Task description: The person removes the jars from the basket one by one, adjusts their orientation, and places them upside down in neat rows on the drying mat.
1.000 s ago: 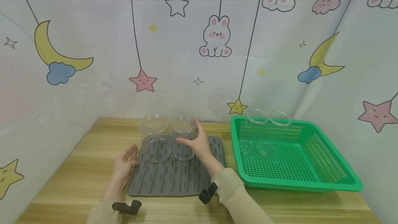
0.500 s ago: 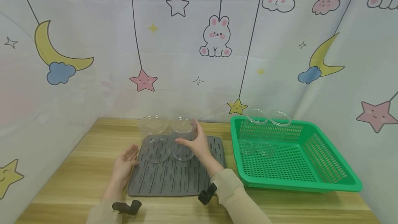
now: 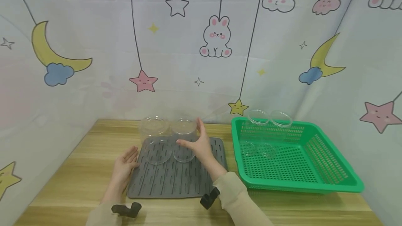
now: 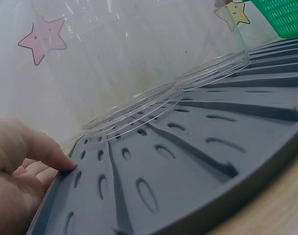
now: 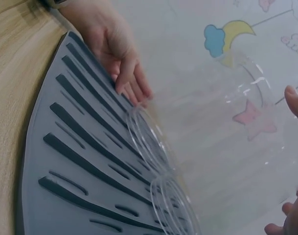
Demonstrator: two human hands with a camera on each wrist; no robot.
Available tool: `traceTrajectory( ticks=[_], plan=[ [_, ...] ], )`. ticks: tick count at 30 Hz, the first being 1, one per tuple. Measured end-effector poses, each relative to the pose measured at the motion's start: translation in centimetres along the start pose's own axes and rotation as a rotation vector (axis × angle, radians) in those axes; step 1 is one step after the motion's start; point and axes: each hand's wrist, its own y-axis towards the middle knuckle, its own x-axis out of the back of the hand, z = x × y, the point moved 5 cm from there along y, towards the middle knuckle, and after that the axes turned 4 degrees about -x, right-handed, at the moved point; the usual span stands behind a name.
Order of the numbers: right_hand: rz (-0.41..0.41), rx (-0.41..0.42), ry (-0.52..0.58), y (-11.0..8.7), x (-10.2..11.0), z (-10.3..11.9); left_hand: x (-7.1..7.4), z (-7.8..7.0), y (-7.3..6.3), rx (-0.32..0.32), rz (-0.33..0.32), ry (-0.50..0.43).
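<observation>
Two clear plastic cups stand side by side on a grey ridged drying mat (image 3: pixel 176 184), seemingly rim down. My right hand (image 3: pixel 202 147) holds the right-hand clear cup (image 3: pixel 183 154) from its right side, thumb in front and fingers around the far side. In the right wrist view, the thumb (image 5: pixel 296 104) lies at one side of the cup and other fingertips show lower down. My left hand (image 3: pixel 123 166) is at the mat's left edge, near the left-hand clear cup (image 3: pixel 157 156) but apart from it. Its thumb (image 4: pixel 60 159) touches the mat's edge, the other fingers loosely extended outside.
A green perforated basket (image 3: pixel 301 187) stands to the right of the mat, with two more clear cups, one of them a clear cup (image 3: pixel 281 118), upright at its far left. The wooden table (image 3: pixel 75 170) meets a patterned curtain (image 3: pixel 176 97) at the back.
The head view has shifted very slightly. Both hands, the cups and the basket otherwise keep their places.
</observation>
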Motion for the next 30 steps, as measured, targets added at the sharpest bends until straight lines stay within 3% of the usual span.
traceTrajectory(
  ticks=[7, 17, 23, 30],
  plan=[
    [-0.035, 0.018, 0.05, -1.1, 0.9, 1.7, 0.1, 0.0, -0.1, 0.007, -0.002, 0.0],
    [-0.09, 0.131, 0.05, -3.3, 3.9, 6.7, 0.0, 0.1, 0.0, 0.012, 0.006, 0.015],
    [-0.11, 0.158, -0.02, -3.9, 7.4, 8.7, 0.1, 0.0, 0.0, 0.02, -0.001, 0.019],
    [-0.162, 0.086, -0.113, -4.1, 13.4, 9.0, 0.0, 0.1, -0.1, 0.023, 0.004, 0.012]
  ],
)
